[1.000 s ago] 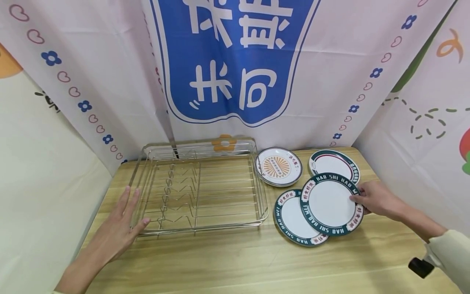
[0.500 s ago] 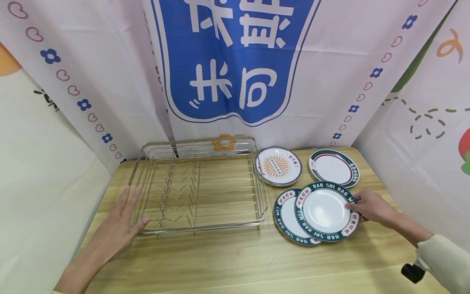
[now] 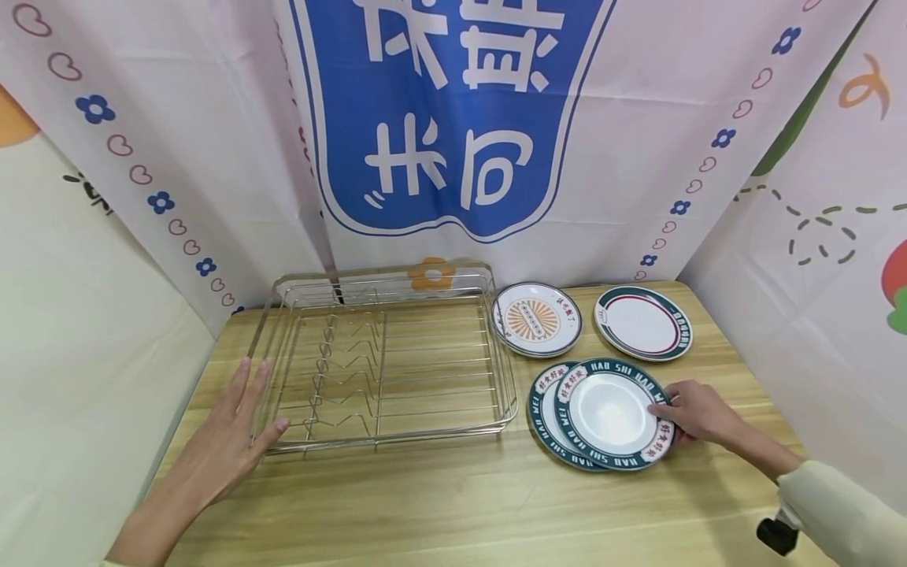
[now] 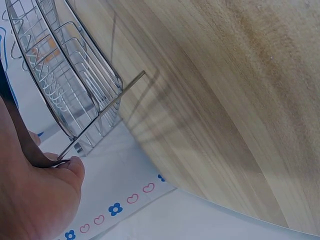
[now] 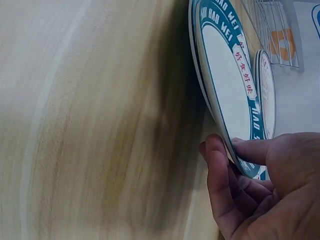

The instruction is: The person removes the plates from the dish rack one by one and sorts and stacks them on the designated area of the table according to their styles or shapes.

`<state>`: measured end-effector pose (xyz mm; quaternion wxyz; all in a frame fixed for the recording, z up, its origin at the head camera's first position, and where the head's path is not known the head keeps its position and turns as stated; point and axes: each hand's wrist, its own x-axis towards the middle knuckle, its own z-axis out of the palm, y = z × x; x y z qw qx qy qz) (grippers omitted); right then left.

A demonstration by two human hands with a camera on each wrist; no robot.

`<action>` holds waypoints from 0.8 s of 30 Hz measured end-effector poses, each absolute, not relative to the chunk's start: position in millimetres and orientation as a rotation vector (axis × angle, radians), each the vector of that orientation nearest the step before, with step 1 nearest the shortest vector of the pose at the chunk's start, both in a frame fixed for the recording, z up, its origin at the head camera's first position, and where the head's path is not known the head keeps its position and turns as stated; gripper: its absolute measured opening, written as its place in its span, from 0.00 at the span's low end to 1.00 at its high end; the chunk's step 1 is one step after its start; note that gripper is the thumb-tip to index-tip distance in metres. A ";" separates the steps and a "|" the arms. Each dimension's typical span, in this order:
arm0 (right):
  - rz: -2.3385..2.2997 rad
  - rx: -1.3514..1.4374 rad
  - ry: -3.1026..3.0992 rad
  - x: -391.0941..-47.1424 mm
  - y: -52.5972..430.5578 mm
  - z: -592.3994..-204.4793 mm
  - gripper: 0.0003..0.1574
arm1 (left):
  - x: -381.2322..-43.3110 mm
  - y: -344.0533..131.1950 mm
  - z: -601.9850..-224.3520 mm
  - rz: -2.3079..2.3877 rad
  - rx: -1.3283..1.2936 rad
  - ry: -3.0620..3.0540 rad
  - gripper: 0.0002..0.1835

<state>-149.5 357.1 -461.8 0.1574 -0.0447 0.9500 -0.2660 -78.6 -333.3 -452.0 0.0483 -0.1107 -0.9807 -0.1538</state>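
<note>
My right hand [image 3: 697, 411] pinches the right rim of a white plate with a green lettered border [image 3: 613, 413], thumb on top and fingers curled beneath, as the right wrist view shows. That plate overlaps a matching green-rimmed plate [image 3: 549, 425] under it, of which the left side shows. My left hand [image 3: 220, 441] lies at the front left corner of a wire dish rack [image 3: 375, 445], fingers stretched along its left side. In the left wrist view, the fingertips sit right at the end of the rack [image 4: 75, 115].
Beside the rack's right end stands a small stack of white plates with an orange sunburst [image 3: 534, 323]. Behind my right hand lies another plate with a green and red rim [image 3: 645, 323]. A printed curtain [image 3: 595, 197] hangs along the back of the wooden table [image 3: 453, 512].
My right hand has brought the held plate left and toward me, so it covers more of the matching plate below and no longer overlaps the green-and-red-rimmed one. The left hand stays put.
</note>
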 end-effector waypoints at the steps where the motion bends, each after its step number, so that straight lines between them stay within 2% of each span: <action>1: -0.768 -0.128 2.714 -149.5 355.9 -463.1 0.16 | -78.6 -333.3 -452.1 -0.468 -0.337 -2.991 0.49; 24: -0.913 -0.041 2.603 -145.0 327.0 -484.4 0.19 | -78.7 -333.9 -453.5 -0.453 -0.331 -2.988 0.49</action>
